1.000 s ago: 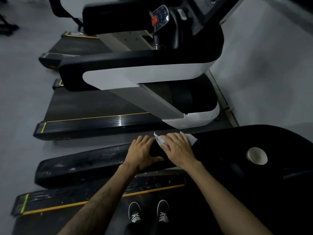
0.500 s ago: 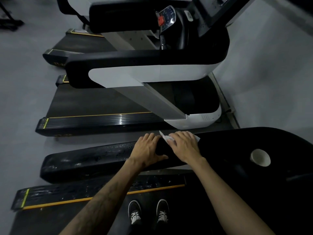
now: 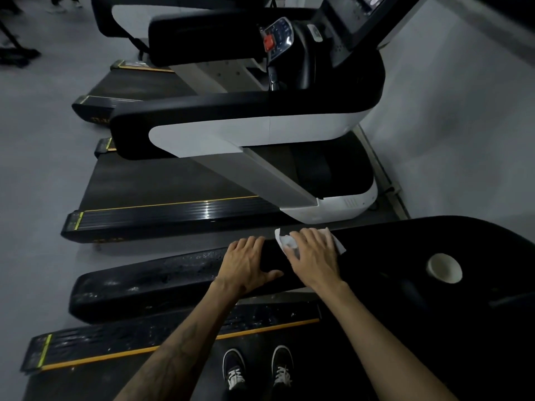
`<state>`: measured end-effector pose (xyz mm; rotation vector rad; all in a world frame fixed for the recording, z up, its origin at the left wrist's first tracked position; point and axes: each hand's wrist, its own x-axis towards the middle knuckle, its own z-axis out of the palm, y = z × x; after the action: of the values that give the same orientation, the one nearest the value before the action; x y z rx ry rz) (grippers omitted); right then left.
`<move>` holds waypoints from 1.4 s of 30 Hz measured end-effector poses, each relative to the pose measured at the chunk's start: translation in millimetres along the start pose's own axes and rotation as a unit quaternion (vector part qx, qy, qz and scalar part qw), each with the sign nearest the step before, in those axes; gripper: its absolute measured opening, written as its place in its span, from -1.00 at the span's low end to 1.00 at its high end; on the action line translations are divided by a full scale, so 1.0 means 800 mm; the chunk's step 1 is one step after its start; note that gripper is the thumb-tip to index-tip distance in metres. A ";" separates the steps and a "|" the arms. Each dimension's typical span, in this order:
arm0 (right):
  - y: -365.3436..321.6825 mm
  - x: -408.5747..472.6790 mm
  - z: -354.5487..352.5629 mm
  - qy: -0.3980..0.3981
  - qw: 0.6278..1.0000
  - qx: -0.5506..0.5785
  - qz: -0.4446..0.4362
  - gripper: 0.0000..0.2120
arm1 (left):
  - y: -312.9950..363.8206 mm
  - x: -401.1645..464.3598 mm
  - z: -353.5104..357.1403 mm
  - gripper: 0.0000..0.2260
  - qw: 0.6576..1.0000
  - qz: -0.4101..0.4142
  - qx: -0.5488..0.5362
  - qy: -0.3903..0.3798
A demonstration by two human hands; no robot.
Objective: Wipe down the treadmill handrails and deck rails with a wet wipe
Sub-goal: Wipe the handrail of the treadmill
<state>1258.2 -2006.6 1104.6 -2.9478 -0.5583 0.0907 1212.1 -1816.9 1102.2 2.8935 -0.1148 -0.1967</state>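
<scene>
A gym, by every sign; treadmills [image 3: 179, 180] stand side by side in a row on a plain grey floor [image 3: 34, 157], each with a dark belt, yellow-striped deck rails [image 3: 162, 215] and thick black handrails [image 3: 231, 123]; the neighbouring machine carries a console [image 3: 279, 39] with a red stop button [image 3: 269, 43] and a tilted screen; the machines face a bare pale wall [image 3: 451, 117]; a paper cup [image 3: 444, 268] sits in the nearest console's holder.
</scene>
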 end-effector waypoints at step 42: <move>-0.024 0.003 0.004 0.007 0.998 0.032 -0.048 -0.60 | -0.071 -0.049 -0.003 -0.14 0.999 -0.037 -0.026 0.014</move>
<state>1253.0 -1987.4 1104.1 -2.8523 -0.6813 0.0769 1177.6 -1757.8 1095.7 2.8495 0.0031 -0.1685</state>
